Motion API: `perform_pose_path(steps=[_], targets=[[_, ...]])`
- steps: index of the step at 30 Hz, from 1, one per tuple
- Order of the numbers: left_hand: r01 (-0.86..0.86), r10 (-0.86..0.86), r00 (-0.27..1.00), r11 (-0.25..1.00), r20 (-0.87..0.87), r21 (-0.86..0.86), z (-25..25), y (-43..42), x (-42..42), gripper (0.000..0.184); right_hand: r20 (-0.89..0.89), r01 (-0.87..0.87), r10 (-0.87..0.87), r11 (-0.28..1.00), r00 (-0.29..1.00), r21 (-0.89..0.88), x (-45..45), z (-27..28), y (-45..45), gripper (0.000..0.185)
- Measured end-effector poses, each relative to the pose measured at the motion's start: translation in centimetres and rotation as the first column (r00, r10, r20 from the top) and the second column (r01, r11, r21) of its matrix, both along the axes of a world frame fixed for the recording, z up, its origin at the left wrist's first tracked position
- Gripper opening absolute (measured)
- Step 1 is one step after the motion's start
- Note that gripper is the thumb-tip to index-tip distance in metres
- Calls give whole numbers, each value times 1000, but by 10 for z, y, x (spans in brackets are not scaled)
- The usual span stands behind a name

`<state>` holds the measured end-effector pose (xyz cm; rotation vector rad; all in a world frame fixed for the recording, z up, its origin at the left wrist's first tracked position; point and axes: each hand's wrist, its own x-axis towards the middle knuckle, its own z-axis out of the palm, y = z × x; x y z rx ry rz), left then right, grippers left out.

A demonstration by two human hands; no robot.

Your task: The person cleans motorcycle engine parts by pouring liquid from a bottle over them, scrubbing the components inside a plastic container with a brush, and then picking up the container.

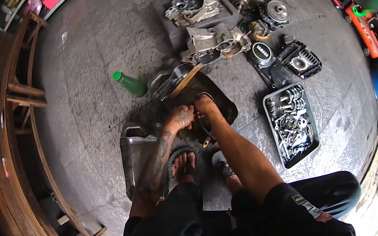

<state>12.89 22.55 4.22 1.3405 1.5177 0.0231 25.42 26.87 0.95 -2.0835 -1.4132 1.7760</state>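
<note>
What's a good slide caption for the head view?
Left hand and right hand close together over a dark pan, engine parts beyond.

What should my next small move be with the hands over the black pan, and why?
I'd probably part the left hand and right hand slightly, staying over the black pan. They are close together with fingers curled, so whatever they may grip is hidden from this view, and the pan would likely catch anything small that slips.

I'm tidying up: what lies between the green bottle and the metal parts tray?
In the head view: the dark pan with a wooden stick, the right hand, then bare floor.
</note>
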Motion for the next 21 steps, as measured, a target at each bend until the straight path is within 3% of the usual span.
perform_pose_path(steps=[2,3,5,6,8,10,12,13,15,17,19,21], targets=[[-108,122,991,972,-56,207,-28,3,-8,22,75,-178,166,963,983,202,3,1,-8,34],[-122,136,989,970,-52,209,-23,0,-4,22,156,-279,241,911,958,305,2,-16,-8,36],[121,135,928,775,-349,620,-2,-8,8,22,442,-538,370,765,817,354,-6,-38,-6,42],[110,145,927,775,-345,622,-3,-11,7,22,445,-547,378,759,812,354,-5,-3,-9,42],[242,41,942,603,-332,760,-10,-15,1,34,415,-510,390,828,822,233,7,61,-14,42],[250,6,948,609,-319,753,-15,-16,1,35,473,-611,458,754,753,241,25,57,-3,41],[162,136,961,422,-239,892,-14,-13,4,34,471,-681,508,645,721,348,40,54,6,39],[154,145,962,418,-233,895,-17,-8,4,34,461,-672,497,625,735,398,43,59,8,35],[151,-63,989,364,-137,919,-25,-2,8,32,481,-693,502,576,719,434,48,65,4,33],[219,-98,976,355,-196,909,-29,4,5,26,504,-713,505,517,701,473,54,77,1,32],[284,-130,959,358,-254,889,-29,6,2,22,581,-834,599,397,551,383,58,91,-10,30],[334,-195,939,331,-282,883,-27,7,-1,15,604,-843,591,324,535,430,78,99,-19,28]])
